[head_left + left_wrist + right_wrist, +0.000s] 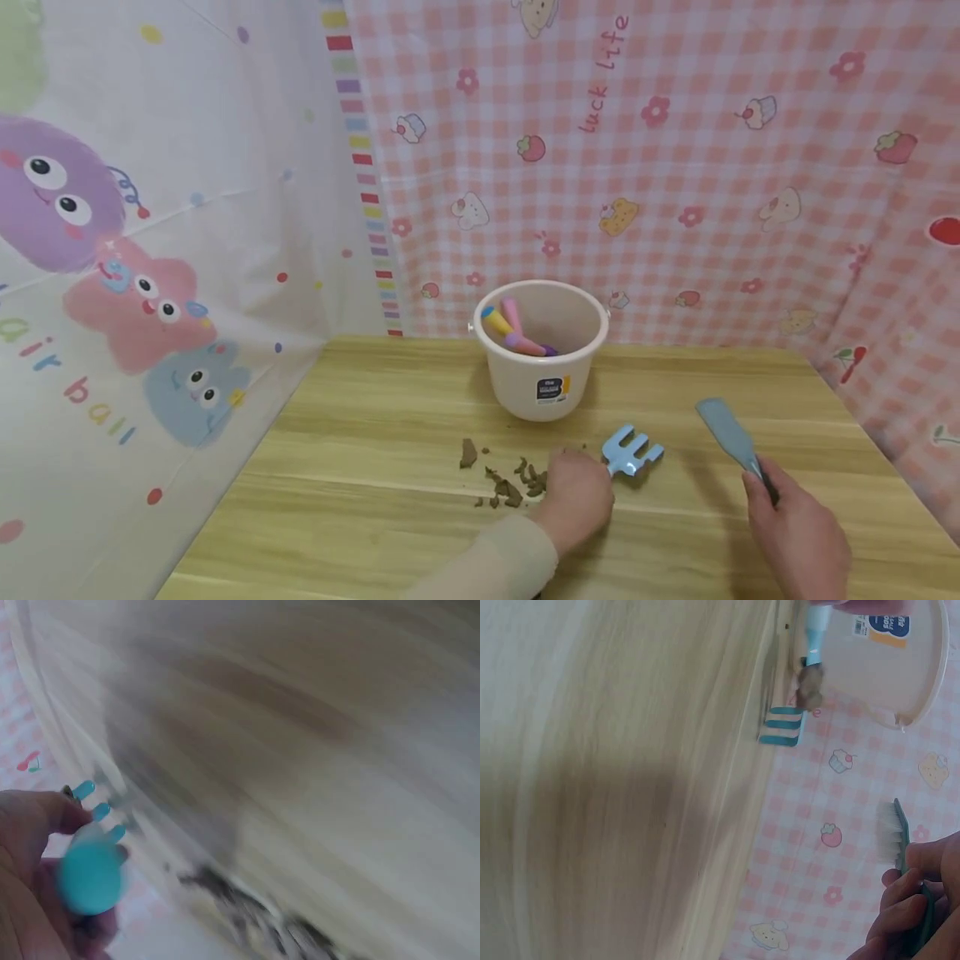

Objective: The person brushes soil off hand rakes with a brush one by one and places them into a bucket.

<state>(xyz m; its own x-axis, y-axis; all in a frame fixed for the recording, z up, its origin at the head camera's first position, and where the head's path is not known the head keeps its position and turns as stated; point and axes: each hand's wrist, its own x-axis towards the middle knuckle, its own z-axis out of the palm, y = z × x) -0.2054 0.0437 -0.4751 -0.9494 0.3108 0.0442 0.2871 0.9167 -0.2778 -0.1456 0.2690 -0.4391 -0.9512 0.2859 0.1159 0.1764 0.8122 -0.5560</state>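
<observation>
In the head view my left hand (577, 496) grips a small blue hand rake (628, 454) by its handle, just above the table. The rounded handle end (91, 877) looks blurred in the left wrist view. Brown, clay-like crumbs (510, 492) lie beside and below that hand. My right hand (802, 525) holds a blue-green brush (726, 429), raised over the right side of the table; its pale bristles (889, 832) show in the right wrist view. A brown clump (810, 686) appears at the rake's neck there; whether it sticks to it I cannot tell.
A pale bucket (540, 387) stands behind the crumbs, with several colourful handles (512, 321) inside it. The wood-grain table (360, 433) meets a pink checked cloth (675, 167) at the back and a white printed cloth (247, 233) on the left.
</observation>
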